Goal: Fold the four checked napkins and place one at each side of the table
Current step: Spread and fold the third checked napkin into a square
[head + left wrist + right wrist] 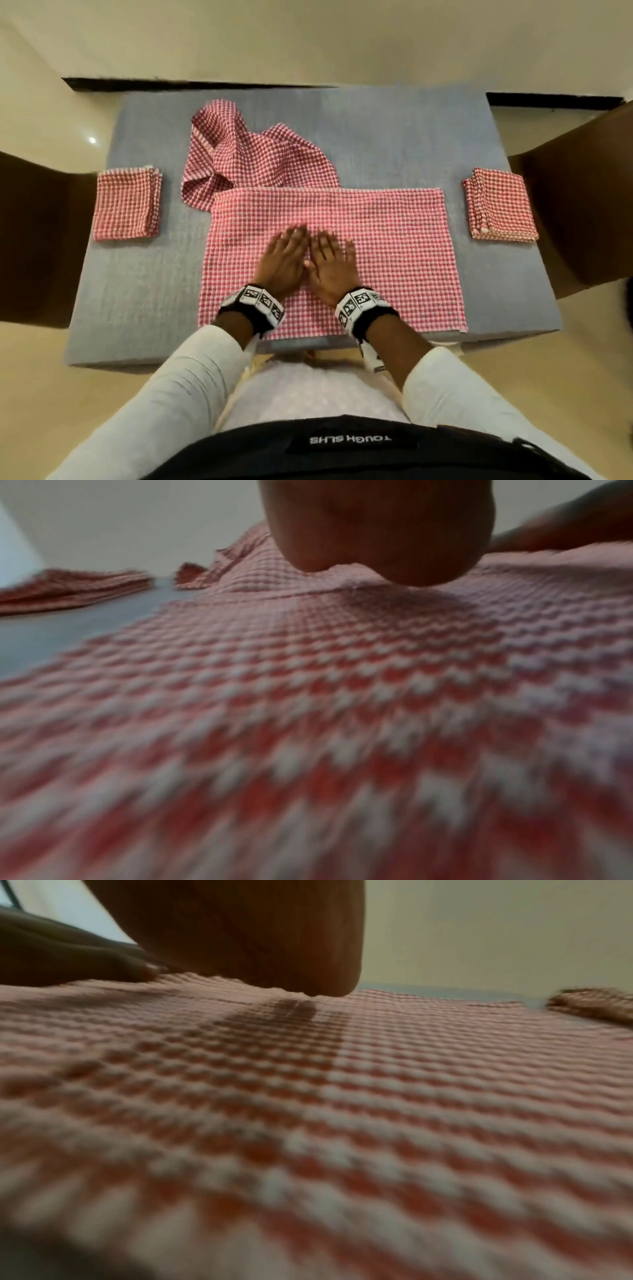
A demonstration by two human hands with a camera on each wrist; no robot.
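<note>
Both hands, left hand (286,262) and right hand (330,265), press flat, fingers straight, mid spread napkin (376,240); its edges free.

Soft even light | head view edges warped, fingers (294,236) motion-blurred | wrist foregrounds defocused

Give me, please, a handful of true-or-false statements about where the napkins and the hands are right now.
1. Both hands lie flat on the spread napkin. True: the left hand and right hand rest side by side, fingers straight.
2. A folded napkin lies at each of the table's four sides. False: only the left folded napkin and the right folded napkin are placed.
3. The crumpled napkin lies beyond the spread one. True.
4. The right hand pinches a corner. False: it presses flat near the middle.
5. The table has a grey surface. True.
</note>
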